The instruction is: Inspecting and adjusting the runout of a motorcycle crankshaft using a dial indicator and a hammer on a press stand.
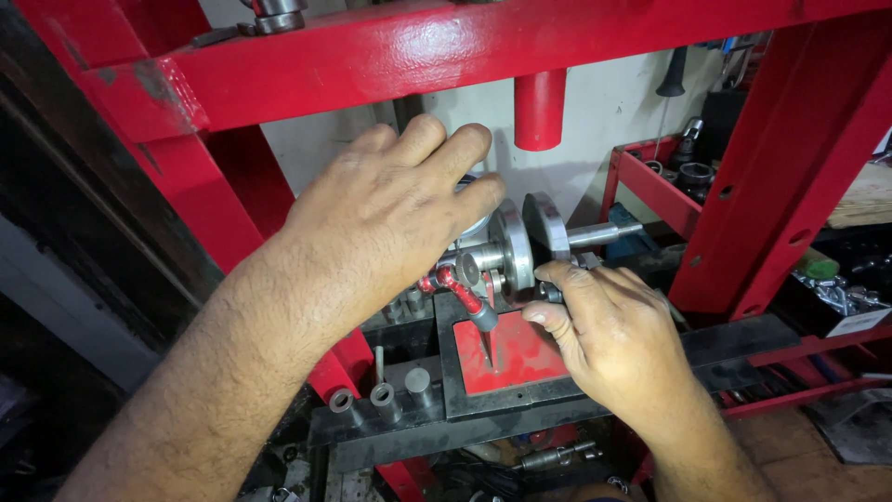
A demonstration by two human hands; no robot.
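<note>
A metal crankshaft (pixel 520 244) with two round disc webs and a shaft end pointing right lies in a red hydraulic press frame (pixel 446 46), under the red ram (pixel 540 110). My left hand (pixel 390 214) covers its left end, fingers curled over the left web. My right hand (pixel 604 325) pinches a small dark part at the bottom between the two webs. A red connecting rod (pixel 462 293) hangs down from the crankshaft over a red plate (pixel 516 358).
Black steel bed plates (pixel 734 339) support the work. Several short metal cylinders (pixel 386 395) stand at the bed's front left. The press's right upright (pixel 790 158) stands close by. Sockets and tools fill the shelf (pixel 688 172) behind right, with more parts below.
</note>
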